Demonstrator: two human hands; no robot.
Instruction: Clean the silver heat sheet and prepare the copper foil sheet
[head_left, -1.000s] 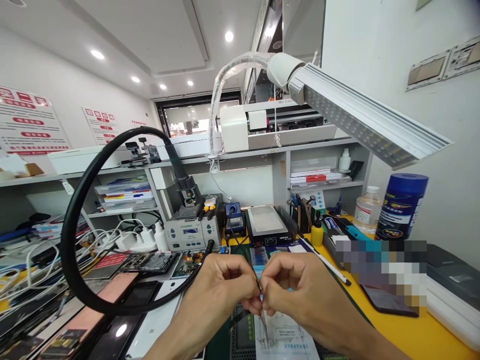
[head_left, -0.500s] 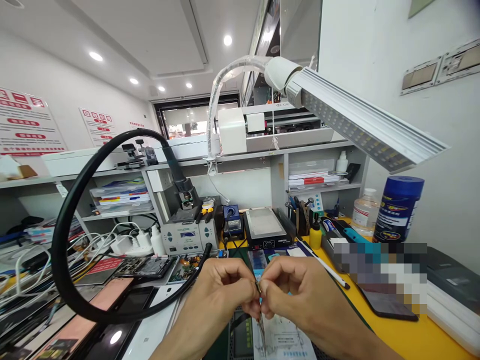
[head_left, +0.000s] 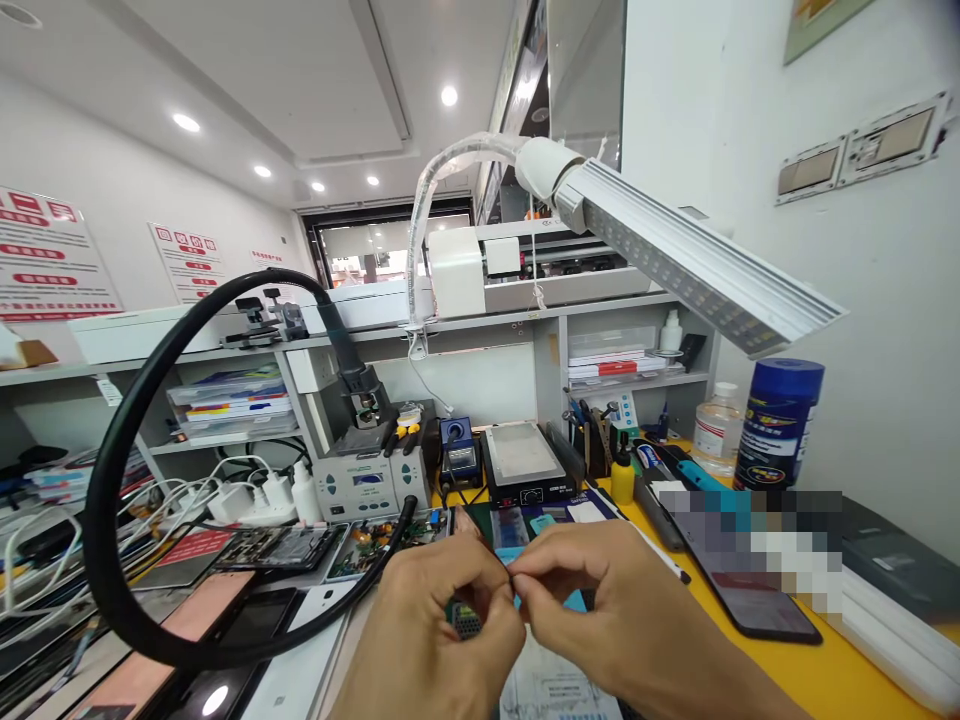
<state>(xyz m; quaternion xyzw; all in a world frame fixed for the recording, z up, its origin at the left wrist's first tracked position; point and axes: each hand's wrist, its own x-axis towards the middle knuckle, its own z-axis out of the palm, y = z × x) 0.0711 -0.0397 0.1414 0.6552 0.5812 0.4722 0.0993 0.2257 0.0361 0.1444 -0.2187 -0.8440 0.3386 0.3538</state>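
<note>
My left hand (head_left: 450, 610) and my right hand (head_left: 592, 590) meet low in the middle of the view. Both are closed in a pinch, thumb against forefinger, with fingertips almost touching. Between them is a tiny dark piece (head_left: 511, 577), mostly covered by the fingers and too small to name. A narrow brownish strip (head_left: 469, 524) shows just above my left hand; whether the hand holds it I cannot tell. Under the hands lies a white printed sheet (head_left: 555, 685) with a light blue item behind it.
A black hose (head_left: 94, 520) loops at left beside a grey soldering station (head_left: 364, 485). A heating plate (head_left: 525, 455) stands behind the hands. Phones and parts cover the left side. At right are a phone (head_left: 750, 590), a blue can (head_left: 780, 425) and a lamp (head_left: 697, 260) overhead.
The hands have turned in their pinch, and the thin strip that hung below them no longer shows there. A brownish strip now shows above the left hand. The view has shifted slightly.
</note>
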